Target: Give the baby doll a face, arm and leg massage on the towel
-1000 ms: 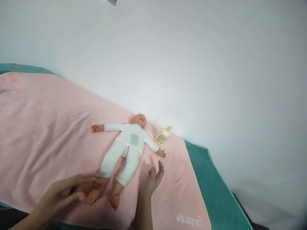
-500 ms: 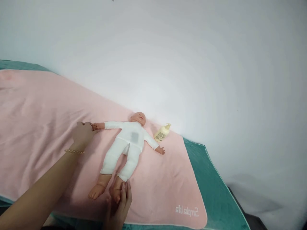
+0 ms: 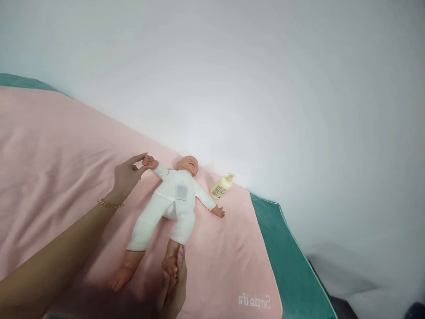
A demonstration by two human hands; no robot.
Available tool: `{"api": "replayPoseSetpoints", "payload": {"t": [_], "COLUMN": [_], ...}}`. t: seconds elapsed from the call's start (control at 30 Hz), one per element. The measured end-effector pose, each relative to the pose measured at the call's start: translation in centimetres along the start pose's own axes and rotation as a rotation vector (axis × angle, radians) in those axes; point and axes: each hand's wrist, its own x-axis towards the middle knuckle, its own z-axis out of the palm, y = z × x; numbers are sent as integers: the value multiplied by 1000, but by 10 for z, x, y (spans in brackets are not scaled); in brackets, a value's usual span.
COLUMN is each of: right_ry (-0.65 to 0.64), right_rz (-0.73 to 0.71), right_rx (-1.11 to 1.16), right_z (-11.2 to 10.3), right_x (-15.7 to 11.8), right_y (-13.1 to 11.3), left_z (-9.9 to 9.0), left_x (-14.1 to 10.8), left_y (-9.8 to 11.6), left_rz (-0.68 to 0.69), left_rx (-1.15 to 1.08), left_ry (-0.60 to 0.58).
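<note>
A baby doll (image 3: 175, 188) with a white cloth body lies on its back on a pink blanket (image 3: 226, 261), head toward the wall. My left hand (image 3: 128, 177), with a beaded bracelet at the wrist, pinches the doll's hand on the left side between thumb and fingers; that doll arm is bent and raised. My right hand (image 3: 175, 288) is at the bottom, closed around the doll's foot (image 3: 171, 261) on the right side, with part of the fingers hidden behind it. The other doll leg and arm lie spread out.
A pale yellow pump bottle (image 3: 222, 186) stands beside the doll's outstretched arm, close to the white wall (image 3: 232, 79). Green fabric (image 3: 288, 248) shows under the blanket at the right, and a dark edge lies beyond it.
My left hand has brought the doll's hand up and inward toward its head, bending the arm. My right hand and the held foot have shifted slightly right, and the doll's legs are farther apart.
</note>
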Motion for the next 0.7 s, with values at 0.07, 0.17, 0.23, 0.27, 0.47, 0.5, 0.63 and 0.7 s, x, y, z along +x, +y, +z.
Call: {"api": "replayPoseSetpoints", "payload": {"t": [0.07, 0.17, 0.23, 0.27, 0.47, 0.5, 0.63, 0.7], "right_ry": [-10, -45, -73, -78, -54, -48, -15, -8], "right_rz": [18, -15, 15, 43, 150, 153, 142, 119], "right_rx": [34, 124, 174, 201, 320, 322, 325, 332], "right_z": [-13, -23, -22, -19, 8, 12, 20, 21], "right_x": [32, 84, 114, 126, 157, 158, 159, 157], "right_y": [-11, -23, -25, -25, -25, -25, -24, -23], "left_z": [11, 25, 33, 36, 48, 49, 54, 55], "left_x": [-2, -5, -8, -10, -22, -21, -15, -13], "left_y": [9, 18, 19, 19, -4, -9, -19, -20], "left_rz": [21, 66, 86, 92, 193, 206, 273, 302], "left_rx": [-52, -143, -173, -175, -250, -270, -254, -230], "left_ry": [-15, -67, -122, -167, -557, -591, -711, -740]}}
